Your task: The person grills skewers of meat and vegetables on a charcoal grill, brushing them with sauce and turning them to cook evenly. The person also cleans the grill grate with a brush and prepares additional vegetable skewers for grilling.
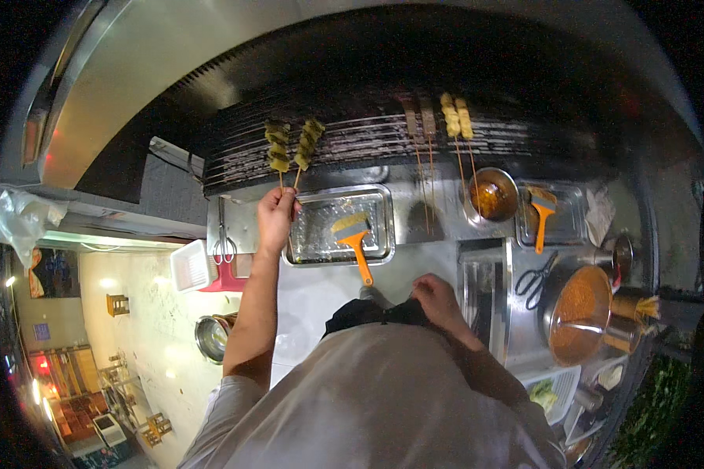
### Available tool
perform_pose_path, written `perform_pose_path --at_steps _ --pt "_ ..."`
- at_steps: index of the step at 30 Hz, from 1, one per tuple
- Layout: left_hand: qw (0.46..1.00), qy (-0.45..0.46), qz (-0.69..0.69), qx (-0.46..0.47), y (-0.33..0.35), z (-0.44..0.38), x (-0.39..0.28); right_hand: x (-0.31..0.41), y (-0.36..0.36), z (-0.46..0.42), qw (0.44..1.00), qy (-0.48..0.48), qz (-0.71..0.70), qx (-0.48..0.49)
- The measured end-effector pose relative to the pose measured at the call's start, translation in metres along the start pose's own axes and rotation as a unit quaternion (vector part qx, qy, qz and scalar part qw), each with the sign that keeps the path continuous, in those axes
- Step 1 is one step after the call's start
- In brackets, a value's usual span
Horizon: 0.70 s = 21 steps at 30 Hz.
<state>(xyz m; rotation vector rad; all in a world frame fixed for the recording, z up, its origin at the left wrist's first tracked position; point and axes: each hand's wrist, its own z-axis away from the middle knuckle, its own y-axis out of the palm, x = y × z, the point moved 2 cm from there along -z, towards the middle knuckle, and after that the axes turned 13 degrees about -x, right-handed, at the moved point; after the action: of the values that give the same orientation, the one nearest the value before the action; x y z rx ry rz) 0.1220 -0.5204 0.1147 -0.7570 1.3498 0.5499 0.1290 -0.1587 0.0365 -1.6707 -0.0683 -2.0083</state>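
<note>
Between the thumb and fingers of my left hand (277,217) are the sticks of two skewers. The left food skewer (277,143) and the right food skewer (309,143), green-yellow with dark bands, lie over the grill bars (358,138). A steel tray (389,234) with a glossy wet bottom sits just right of that hand. Across it rests an orange-handled basting brush (358,246), bristles inward. At my waist, my right hand (440,299) is curled, with nothing visible in it. Farther right on the grill are two dark skewers (428,120) and two pale yellow skewers (457,120).
Right of the pale skewers' sticks stands a steel bowl of sauce (493,196). Beyond it, a second brush (541,217) rests on a smaller tray (578,231). Black scissors (537,281) lie beside a bowl of reddish seasoning (584,311). Metal scissors (224,246) and a white basket (190,267) are at left.
</note>
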Motion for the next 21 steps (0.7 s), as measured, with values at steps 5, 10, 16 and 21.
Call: perform_pose_path --at_steps 5,10,16,21 --pt "0.989 -0.082 0.125 0.01 0.004 0.034 -0.025 0.031 0.023 -0.006 0.998 0.01 -0.011 0.066" --pt "0.92 -0.228 0.312 0.061 -0.018 0.087 -0.026 0.051 0.05 -0.014 0.998 0.016 -0.038 0.057" --pt "0.891 -0.32 0.278 0.164 -0.059 0.117 0.045 0.019 0.106 0.001 0.991 0.123 -0.04 -0.018" --pt "0.901 -0.34 0.192 0.188 -0.064 0.106 0.142 -0.059 0.157 0.03 0.93 0.298 -0.088 -0.198"
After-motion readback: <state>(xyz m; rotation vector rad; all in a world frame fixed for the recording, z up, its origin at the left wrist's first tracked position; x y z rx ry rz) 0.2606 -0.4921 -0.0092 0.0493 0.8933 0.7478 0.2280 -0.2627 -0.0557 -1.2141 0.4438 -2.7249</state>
